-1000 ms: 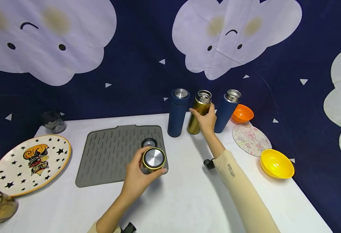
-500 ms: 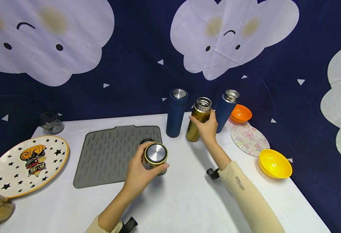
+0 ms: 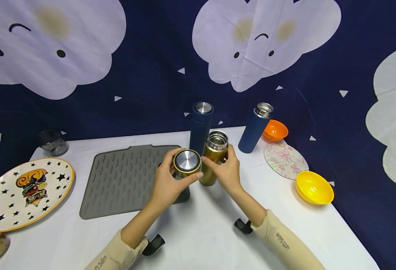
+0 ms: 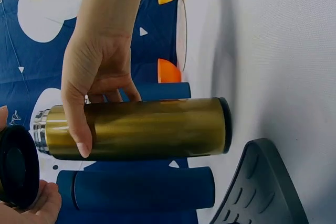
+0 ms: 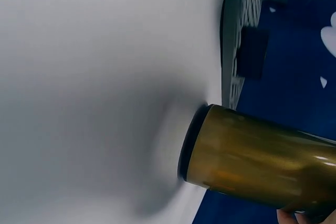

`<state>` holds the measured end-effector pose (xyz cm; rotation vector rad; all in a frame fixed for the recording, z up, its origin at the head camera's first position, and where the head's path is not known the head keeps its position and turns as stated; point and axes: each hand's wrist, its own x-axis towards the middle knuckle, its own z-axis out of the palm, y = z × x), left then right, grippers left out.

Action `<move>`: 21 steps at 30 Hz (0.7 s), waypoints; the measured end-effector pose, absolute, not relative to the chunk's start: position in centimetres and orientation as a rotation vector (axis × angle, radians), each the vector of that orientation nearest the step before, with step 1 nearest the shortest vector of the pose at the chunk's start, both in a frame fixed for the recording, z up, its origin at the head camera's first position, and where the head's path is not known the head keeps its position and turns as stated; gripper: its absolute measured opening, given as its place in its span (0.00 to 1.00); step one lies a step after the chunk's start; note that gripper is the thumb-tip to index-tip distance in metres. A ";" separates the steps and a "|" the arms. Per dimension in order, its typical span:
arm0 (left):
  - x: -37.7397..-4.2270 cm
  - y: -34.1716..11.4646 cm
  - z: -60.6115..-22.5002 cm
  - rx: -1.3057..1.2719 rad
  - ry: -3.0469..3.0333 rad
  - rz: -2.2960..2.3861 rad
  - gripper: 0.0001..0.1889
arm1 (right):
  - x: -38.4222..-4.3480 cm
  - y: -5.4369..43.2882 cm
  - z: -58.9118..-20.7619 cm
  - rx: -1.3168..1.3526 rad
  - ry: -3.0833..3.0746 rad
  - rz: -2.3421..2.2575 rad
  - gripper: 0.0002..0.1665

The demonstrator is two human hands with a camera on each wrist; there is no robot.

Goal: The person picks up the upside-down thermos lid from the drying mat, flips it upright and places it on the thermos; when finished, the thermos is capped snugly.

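My left hand (image 3: 165,183) grips a gold-rimmed thermos lid (image 3: 187,160) with a brushed steel top, above the right edge of the grey drying mat (image 3: 123,183). Close beside it, my right hand (image 3: 228,170) holds the upper part of a gold thermos bottle (image 4: 142,129), uncapped, its steel mouth upward. Lid and bottle mouth are apart. The dark underside of the lid (image 4: 20,166) shows in the left wrist view. Whether the bottle's black base (image 5: 193,142) touches the table, I cannot tell. Behind the bottle stands a capped blue thermos (image 3: 201,123).
An uncapped blue thermos (image 3: 254,129) stands at the back right, near an orange bowl (image 3: 275,130), a round patterned mat (image 3: 285,159) and a yellow bowl (image 3: 314,187). On the left are a star-patterned plate (image 3: 5,202) and two glass jars. A dark lid (image 5: 253,52) sits on the drying mat.
My right hand has brought the gold bottle left and nearer, away from the uncapped blue thermos. My left hand has raised the lid slightly and moved it right, towards the bottle.
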<state>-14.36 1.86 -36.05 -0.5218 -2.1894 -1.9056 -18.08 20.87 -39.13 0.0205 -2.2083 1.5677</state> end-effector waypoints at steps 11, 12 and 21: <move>-15.1 2.4 -35.3 -0.584 -2.154 -1.850 0.38 | -16.9 20.1 -39.6 0.101 -2.192 1.545 0.39; -15.4 2.5 -35.0 -0.598 -2.142 -1.844 0.38 | -16.9 20.1 -39.6 0.105 -2.190 1.538 0.38; -19.1 5.0 -33.0 -0.693 -2.103 -1.875 0.37 | -16.8 19.9 -39.9 0.085 -2.204 1.546 0.39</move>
